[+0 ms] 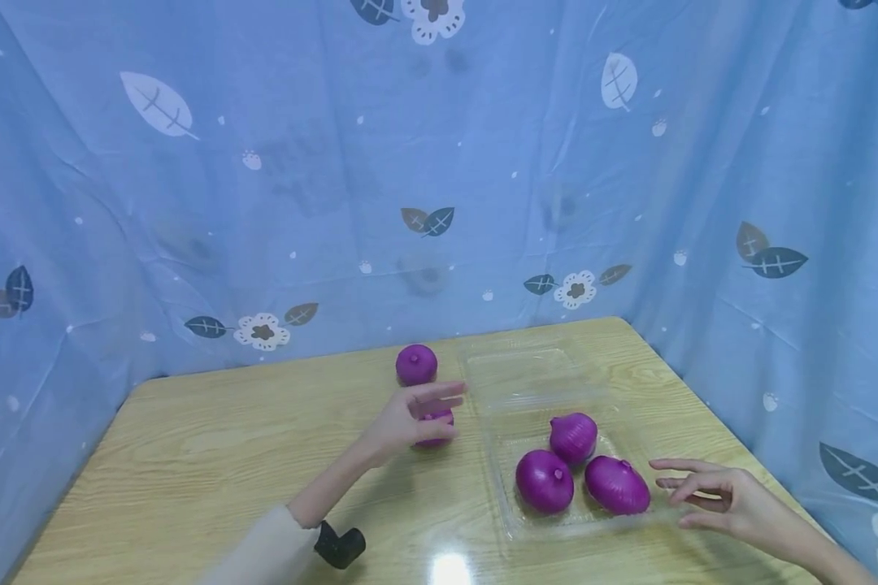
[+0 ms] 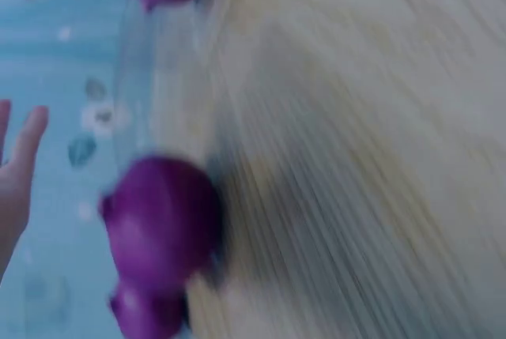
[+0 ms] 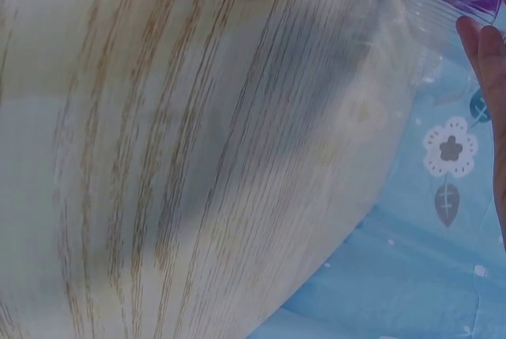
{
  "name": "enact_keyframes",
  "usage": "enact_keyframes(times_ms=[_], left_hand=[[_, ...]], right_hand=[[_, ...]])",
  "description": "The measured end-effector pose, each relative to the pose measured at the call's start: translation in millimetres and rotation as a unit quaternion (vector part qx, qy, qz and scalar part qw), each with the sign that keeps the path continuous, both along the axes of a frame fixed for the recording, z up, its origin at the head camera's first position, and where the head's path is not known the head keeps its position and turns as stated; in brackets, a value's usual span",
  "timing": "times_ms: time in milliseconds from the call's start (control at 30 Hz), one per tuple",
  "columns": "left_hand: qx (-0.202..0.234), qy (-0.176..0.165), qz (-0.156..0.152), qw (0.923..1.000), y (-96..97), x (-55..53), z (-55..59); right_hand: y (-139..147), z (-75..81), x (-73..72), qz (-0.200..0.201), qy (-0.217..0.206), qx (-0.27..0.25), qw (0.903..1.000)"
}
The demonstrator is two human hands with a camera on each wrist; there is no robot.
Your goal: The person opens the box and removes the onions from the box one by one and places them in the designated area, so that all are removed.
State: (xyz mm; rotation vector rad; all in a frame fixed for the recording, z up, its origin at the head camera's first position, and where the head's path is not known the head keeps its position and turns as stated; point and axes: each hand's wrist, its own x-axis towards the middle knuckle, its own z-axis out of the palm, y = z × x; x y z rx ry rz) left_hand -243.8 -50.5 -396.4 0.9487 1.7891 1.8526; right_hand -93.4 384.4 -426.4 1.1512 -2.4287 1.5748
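Note:
Over one purple onion (image 1: 435, 437) my left hand (image 1: 402, 422) hovers with its fingers spread, partly hiding it. In the left wrist view that hand (image 2: 14, 177) appears apart from the blurred onion (image 2: 162, 220). Another onion (image 1: 416, 364) sits behind it on the table. To the right lies a clear plastic box (image 1: 499, 487) with its lid (image 1: 519, 370) laid back. Inside it are three onions, one at the back (image 1: 574, 439), one at left (image 1: 545, 482) and one at right (image 1: 618, 485). Beside the box's right side my right hand (image 1: 728, 500) has loosely bent fingers, holding nothing; whether it touches the box I cannot tell.
A wooden table (image 1: 212, 479) carries everything. Blue patterned curtains (image 1: 322, 187) hang behind it and along its sides. A black strap piece (image 1: 340, 546) is on the left wrist. Light glares on the table's front (image 1: 450, 569).

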Motion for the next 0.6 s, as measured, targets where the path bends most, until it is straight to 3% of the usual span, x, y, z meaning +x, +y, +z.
enact_keyframes(times_ms=[100, 167, 267, 367, 500, 600], left_hand=[[-0.042, 0.027, -0.052, 0.9974, 28.7, 9.3, 0.4], [-0.071, 0.065, -0.083, 0.9919, 50.3, 13.4, -1.8], [-0.121, 0.128, -0.101, 0.9791, 78.7, 17.7, -7.0], [-0.162, 0.170, -0.094, 0.9675, 98.3, 20.0, -13.6], [-0.195, 0.165, -0.072, 0.9641, 112.9, 19.8, -18.2], [-0.197, 0.128, -0.066, 0.9699, 119.6, 20.5, -20.5]], right_hand=[[1, 1.8, 0.8, 0.001, -0.014, -0.001, 0.9999], [1, 2.9, 1.2, 0.002, -0.021, -0.004, 0.9998], [0, 3.5, 1.9, 0.001, -0.016, -0.006, 0.9999], [-2, 2.6, 2.8, 0.001, -0.011, -0.011, 0.9999], [-3, 1.4, 2.1, 0.006, -0.024, -0.018, 0.9995], [-2, 0.8, 2.9, 0.009, -0.022, -0.014, 0.9996]])
